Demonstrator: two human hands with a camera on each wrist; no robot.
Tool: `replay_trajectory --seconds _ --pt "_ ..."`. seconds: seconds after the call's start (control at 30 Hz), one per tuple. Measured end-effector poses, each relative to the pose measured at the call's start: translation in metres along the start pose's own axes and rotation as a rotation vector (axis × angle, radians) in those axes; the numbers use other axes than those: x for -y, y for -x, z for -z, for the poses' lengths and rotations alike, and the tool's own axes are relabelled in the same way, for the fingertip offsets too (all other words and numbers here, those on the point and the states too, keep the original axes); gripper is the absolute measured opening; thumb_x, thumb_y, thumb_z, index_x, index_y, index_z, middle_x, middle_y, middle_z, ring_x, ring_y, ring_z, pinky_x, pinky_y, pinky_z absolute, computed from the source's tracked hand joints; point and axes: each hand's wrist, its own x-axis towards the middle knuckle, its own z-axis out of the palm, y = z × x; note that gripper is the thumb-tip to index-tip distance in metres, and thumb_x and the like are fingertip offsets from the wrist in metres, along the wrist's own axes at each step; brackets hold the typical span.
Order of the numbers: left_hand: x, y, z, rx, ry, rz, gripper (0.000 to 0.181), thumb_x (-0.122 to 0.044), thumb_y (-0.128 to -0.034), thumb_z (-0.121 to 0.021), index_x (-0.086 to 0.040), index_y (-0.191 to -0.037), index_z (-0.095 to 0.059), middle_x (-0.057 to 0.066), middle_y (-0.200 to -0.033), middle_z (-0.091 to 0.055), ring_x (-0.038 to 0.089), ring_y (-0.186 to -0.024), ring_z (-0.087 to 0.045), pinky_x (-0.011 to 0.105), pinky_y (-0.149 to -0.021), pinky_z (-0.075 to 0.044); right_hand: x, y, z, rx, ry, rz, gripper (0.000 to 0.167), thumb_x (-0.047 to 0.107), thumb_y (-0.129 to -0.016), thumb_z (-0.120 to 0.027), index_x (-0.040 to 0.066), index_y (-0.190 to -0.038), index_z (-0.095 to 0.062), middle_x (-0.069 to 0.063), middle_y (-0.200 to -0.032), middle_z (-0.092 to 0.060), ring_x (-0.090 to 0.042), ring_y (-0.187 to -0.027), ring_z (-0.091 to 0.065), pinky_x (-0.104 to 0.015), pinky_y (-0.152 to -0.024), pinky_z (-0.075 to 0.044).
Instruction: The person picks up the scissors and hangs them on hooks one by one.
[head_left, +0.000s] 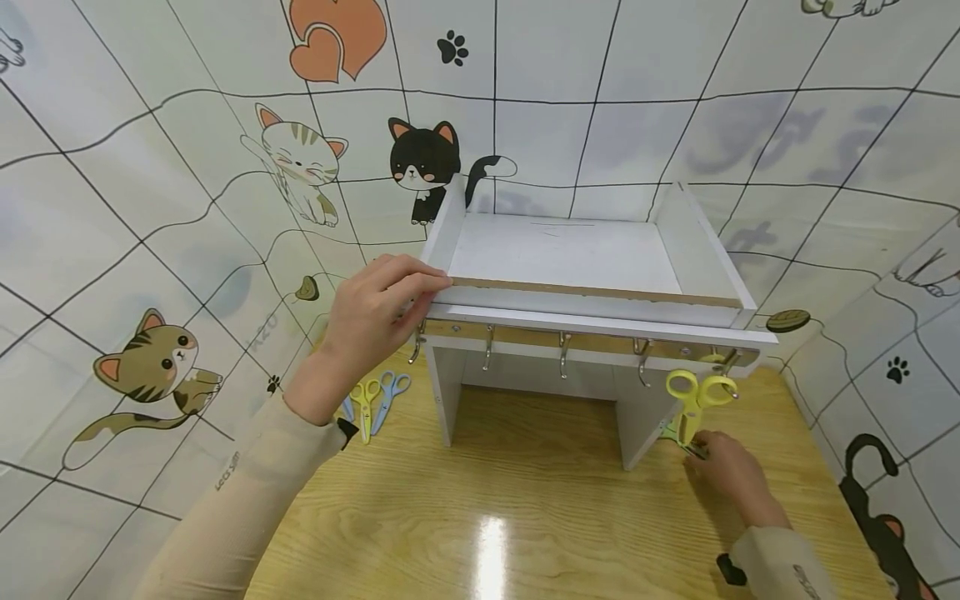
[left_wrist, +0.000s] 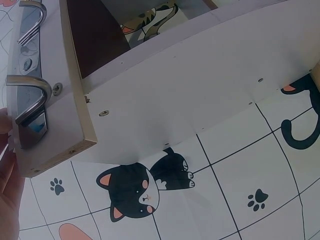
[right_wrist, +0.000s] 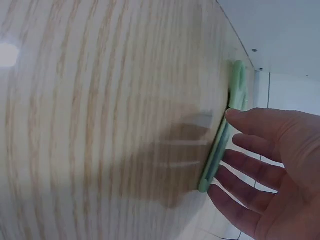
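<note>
A white shelf [head_left: 570, 258] with a row of metal hooks along its front stands on the wooden table. My left hand [head_left: 375, 321] grips the front left corner of the shelf, fingers over the front board and thumb lower down. Yellow scissors [head_left: 688, 417] hang from the rightmost hook [head_left: 726, 362]. Below them, beside the shelf's right leg, my right hand [head_left: 731, 475] is at the tabletop. In the right wrist view its thumb and fingertips pinch a pair of green scissors [right_wrist: 214, 160], which look tilted on edge against the table.
Left of the shelf, yellow scissors [head_left: 365, 408] and blue scissors [head_left: 388, 400] lie on the table [head_left: 480, 492], with another blue piece partly hidden by my left arm. A cat-patterned wall covering [head_left: 600, 125] surrounds the table at the back and sides.
</note>
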Motion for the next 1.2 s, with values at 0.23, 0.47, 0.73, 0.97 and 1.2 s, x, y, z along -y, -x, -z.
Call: replay_trajectory --seconds 0.23,0.47,0.73,0.97,1.2 --pt "0.0 0.0 -0.001 -0.004 0.006 -0.004 0.022 0.0 -0.0904 -0.067 -0.013 -0.106 -0.075 0.003 -0.101 -0.073 0.022 -0.091 -0.067 0.032 -0.074 -0.058 -0.002 -0.002 -0.008 -0.066 -0.036 -0.014 0.032 0.014 -0.087 -0.071 -0.008 -0.108 -0.063 -0.031 -0.11 -0.065 -0.049 -0.094 -0.065 -0.057 -0.074 -0.052" --pt "0.0 0.0 -0.001 -0.003 -0.002 -0.008 0.021 -0.001 -0.0909 -0.067 -0.013 -0.106 -0.075 0.002 -0.101 -0.073 0.021 -0.09 -0.068 0.031 -0.071 -0.057 -0.001 -0.006 -0.009 -0.041 0.017 -0.045 0.026 0.01 -0.087 -0.069 -0.009 -0.103 -0.064 -0.025 -0.097 -0.065 -0.038 -0.084 -0.065 -0.052 -0.07 -0.053" --pt "-0.001 -0.001 0.0 -0.009 -0.01 -0.001 0.021 -0.001 -0.0911 -0.067 -0.013 -0.106 -0.075 0.002 -0.1 -0.073 0.021 -0.09 -0.068 0.031 -0.071 -0.057 0.001 -0.005 -0.009 -0.026 0.014 -0.035 0.028 0.007 -0.088 -0.068 -0.009 -0.11 -0.065 -0.022 -0.095 -0.067 -0.035 -0.084 -0.066 -0.05 -0.069 -0.055" --pt "-0.001 -0.001 0.0 -0.005 -0.012 0.003 0.02 -0.002 -0.0916 -0.067 -0.014 -0.106 -0.075 0.002 -0.101 -0.072 0.021 -0.092 -0.068 0.031 -0.072 -0.057 0.0 0.003 -0.008 -0.031 -0.014 -0.053 0.024 0.009 -0.087 -0.067 -0.01 -0.102 -0.067 -0.023 -0.093 -0.068 -0.029 -0.074 -0.063 -0.043 -0.06 -0.052" --pt "-0.002 -0.001 0.0 -0.006 -0.004 0.011 0.021 -0.001 -0.0909 -0.067 -0.013 -0.106 -0.075 0.003 -0.101 -0.073 0.022 -0.093 -0.068 0.032 -0.073 -0.057 0.001 0.017 0.001 -0.015 -0.016 -0.055 0.033 0.01 -0.087 -0.067 -0.011 -0.113 -0.064 -0.028 -0.102 -0.066 -0.041 -0.089 -0.065 -0.051 -0.071 -0.054"
